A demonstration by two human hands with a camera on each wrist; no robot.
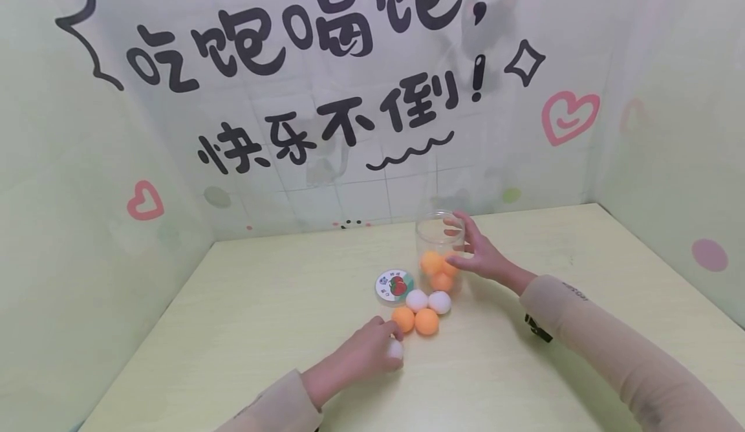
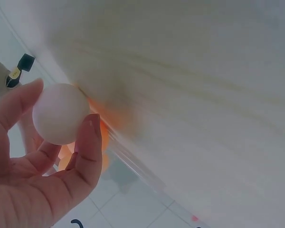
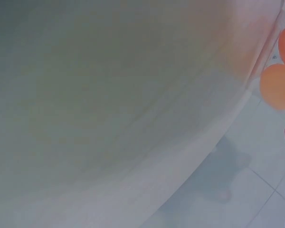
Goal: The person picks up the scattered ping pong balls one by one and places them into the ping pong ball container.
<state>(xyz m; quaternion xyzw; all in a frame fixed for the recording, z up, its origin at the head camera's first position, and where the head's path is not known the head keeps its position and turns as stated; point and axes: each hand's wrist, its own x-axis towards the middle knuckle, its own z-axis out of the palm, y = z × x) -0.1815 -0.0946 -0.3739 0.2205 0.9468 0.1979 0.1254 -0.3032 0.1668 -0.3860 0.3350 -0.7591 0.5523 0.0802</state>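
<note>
Your left hand (image 1: 368, 349) is low down, with its fingers clamped on a white ball (image 1: 395, 350). The head view shows only part of this ball, but the left wrist view shows nearly all of it, big and round, with your fingertips (image 2: 89, 137) pressed on its sides. From that ball, the clear jar (image 1: 428, 241) stands at 1 o'clock, and the round lid (image 1: 394, 286) with red fruit on it lies flat at 12 o'clock. Your right hand (image 1: 482, 252) is at the jar's 3 o'clock side, and the head view shows its fingers bent round the jar, with the thumb in front. The right wrist view gives just one fingertip at its 3 o'clock edge, so you cannot tell the grip from there. That view does show orange balls (image 1: 431, 263) up close near 2 o'clock; the head view shows some like these sitting in the bottom of the jar. Between the jar and your left hand, two loose white balls (image 1: 439, 302) and two loose orange balls (image 1: 427, 322) sit bunched on the table (image 1: 262, 328), at 6 to 7 o'clock from the jar. Only the head view shows the big black writing (image 1: 343, 115) on the wall.
</note>
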